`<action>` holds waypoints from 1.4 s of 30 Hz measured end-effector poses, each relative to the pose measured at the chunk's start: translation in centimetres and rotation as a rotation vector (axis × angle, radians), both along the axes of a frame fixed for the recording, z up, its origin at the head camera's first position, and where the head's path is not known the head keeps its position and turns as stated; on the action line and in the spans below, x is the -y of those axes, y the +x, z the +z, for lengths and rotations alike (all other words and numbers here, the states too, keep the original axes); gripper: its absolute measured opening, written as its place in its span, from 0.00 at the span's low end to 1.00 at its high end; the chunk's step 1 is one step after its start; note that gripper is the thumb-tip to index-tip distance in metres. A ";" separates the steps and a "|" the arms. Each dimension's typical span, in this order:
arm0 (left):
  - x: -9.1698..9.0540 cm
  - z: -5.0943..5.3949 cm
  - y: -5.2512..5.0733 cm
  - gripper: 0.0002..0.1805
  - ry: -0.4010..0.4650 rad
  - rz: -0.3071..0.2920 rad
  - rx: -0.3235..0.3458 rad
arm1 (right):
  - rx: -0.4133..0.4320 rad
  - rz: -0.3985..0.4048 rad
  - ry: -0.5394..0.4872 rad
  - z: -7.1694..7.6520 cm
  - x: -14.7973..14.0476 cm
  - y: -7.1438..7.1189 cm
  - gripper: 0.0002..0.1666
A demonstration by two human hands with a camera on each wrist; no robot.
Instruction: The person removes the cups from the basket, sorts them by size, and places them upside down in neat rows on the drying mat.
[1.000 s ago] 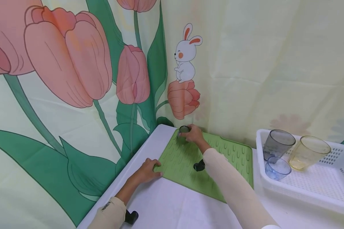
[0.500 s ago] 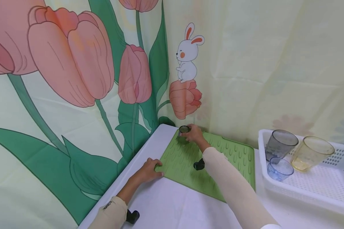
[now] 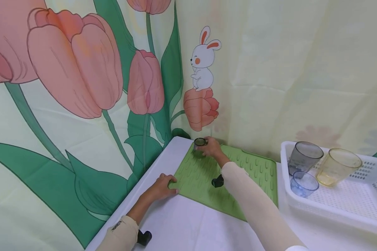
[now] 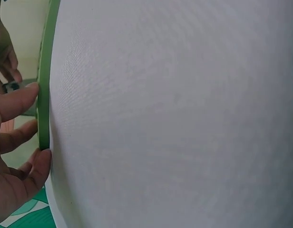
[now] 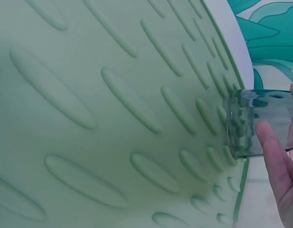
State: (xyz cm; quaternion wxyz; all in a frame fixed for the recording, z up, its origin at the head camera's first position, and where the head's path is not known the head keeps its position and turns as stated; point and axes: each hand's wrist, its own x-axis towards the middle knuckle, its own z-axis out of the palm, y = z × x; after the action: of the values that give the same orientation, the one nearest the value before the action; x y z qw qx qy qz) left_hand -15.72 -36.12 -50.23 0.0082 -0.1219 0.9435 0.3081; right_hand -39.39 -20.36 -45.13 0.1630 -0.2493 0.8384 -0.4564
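Observation:
A small dark glass (image 3: 199, 147) stands upright at the far left corner of the green ribbed mat (image 3: 204, 186). My right hand (image 3: 213, 147) grips its side from the right. In the right wrist view, the thumb and fingers of my right hand (image 5: 279, 175) are around the clear grey-green glass (image 5: 263, 123), its base against the mat (image 5: 122, 142). My left hand (image 3: 161, 187) holds the near left corner of the mat. In the left wrist view, my left hand (image 4: 15, 142) has its fingertips on the mat's green edge (image 4: 43, 104).
At the right stands a white perforated basket (image 3: 358, 205) holding a tall grey glass (image 3: 304, 158), a yellow glass (image 3: 338, 167) and a small blue glass (image 3: 304, 184). A printed curtain (image 3: 270, 69) hangs behind the white table (image 3: 191, 223).
The small dark glass has shifted slightly left at the mat's far corner, with my right hand still on it. My left hand remains at the near corner.

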 end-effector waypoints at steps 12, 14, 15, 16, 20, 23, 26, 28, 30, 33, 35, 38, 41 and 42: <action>0.0 0.2 -0.1 0.22 -0.010 -0.016 -0.003 | -0.017 -0.001 0.016 1.2 -2.0 0.4 0.46; 0.0 0.2 -0.1 0.21 -0.010 -0.008 0.007 | -0.017 0.004 0.015 1.3 -2.5 0.4 0.47; 0.0 0.3 -0.1 0.21 -0.010 -0.004 0.010 | -0.017 0.007 0.013 1.3 -2.8 0.5 0.47; -0.1 0.3 -0.1 0.21 -0.008 -0.003 0.012 | -0.023 0.011 0.012 1.5 -3.2 0.6 0.48; -0.2 0.5 -0.1 0.22 -0.016 -0.004 0.005 | -0.021 0.025 -0.011 1.9 -4.5 0.8 0.50; -0.3 0.6 -0.1 0.22 -0.031 -0.011 -0.005 | -0.014 0.025 -0.027 2.0 -5.5 0.7 0.49; -0.3 0.8 -0.2 0.22 -0.039 -0.008 -0.004 | -0.011 0.019 -0.034 2.2 -6.4 0.7 0.47; -0.3 0.8 -0.2 0.22 -0.042 -0.002 0.001 | -0.028 0.014 -0.029 2.4 -7.0 0.8 0.45; -0.3 0.7 -0.2 0.22 -0.051 0.000 0.006 | -0.032 0.007 -0.033 2.7 -7.5 1.0 0.44; -0.2 0.7 -0.3 0.22 -0.058 0.001 0.004 | -0.037 0.009 -0.048 3.4 -8.4 1.5 0.44; -0.3 0.6 -0.3 0.22 -0.055 0.005 0.004 | -0.034 0.008 -0.060 3.9 -9.0 1.9 0.44; -0.3 0.6 -0.3 0.22 -0.046 0.012 0.006 | -0.038 0.012 -0.063 4.4 -10.1 2.2 0.44; -0.5 0.7 -0.3 0.22 -0.047 0.016 0.005 | -0.043 -0.005 -0.061 4.7 -11.2 2.5 0.43; -0.5 0.7 -0.3 0.22 -0.045 0.019 0.003 | -0.049 -0.008 -0.061 4.8 -11.5 2.7 0.44</action>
State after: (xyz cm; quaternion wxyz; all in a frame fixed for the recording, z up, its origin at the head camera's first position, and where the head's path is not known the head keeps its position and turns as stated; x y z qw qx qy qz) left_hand -16.01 -35.65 -49.50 0.0040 -0.1313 0.9490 0.2867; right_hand -36.74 -8.82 -40.34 0.1328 -0.2618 0.8289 -0.4762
